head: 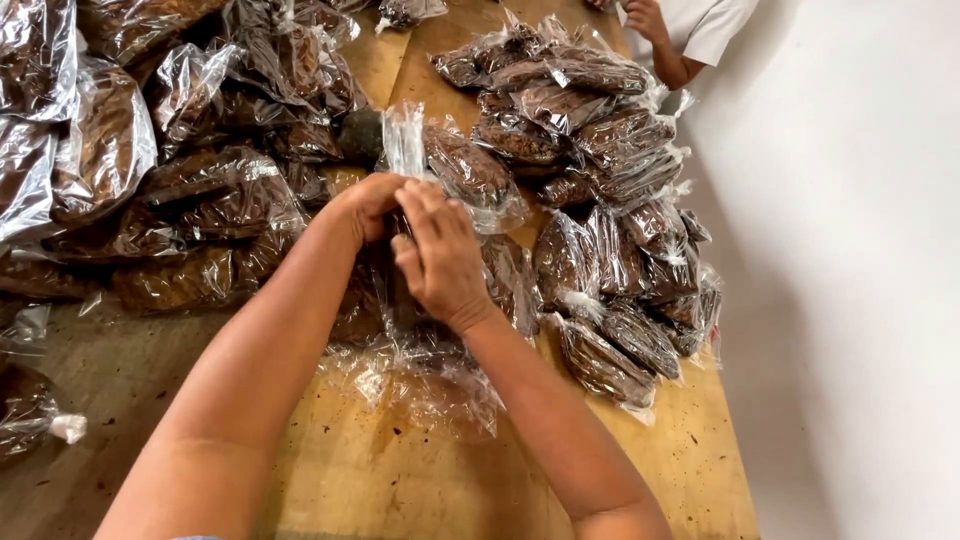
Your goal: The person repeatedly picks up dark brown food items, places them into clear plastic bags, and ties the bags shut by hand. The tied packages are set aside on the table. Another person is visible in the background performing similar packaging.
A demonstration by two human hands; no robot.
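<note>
Plain white wall on the right, long wooden table running away from us, and it's basically buried in clear plastic bags of dark brown stuff, too crumpled to tell what exactly.

The bag we've got in hand sits right in the middle of the table, just past our wrists, with its open plastic neck sticking up above our fingers. Both hands are pinched in tight on it: our left hand is curled around the gathered plastic, and our right hand folds over the top, fingertips pressing the neck against the left. Looks like we're holding it bunched like that so the neck stays closed while it gets twisted or tied, though that's our read.

Under our forearms lies some loose, nearly empty plastic, probably parked there within easy reach.

Counts: two hands of ours, one bag held. The right pile holds well over a dozen bags, overlapping, so no exact count. The left heap is bigger and messier, also too tangled to count. One other person's arm in a white sleeve shows at the far end.
</note>
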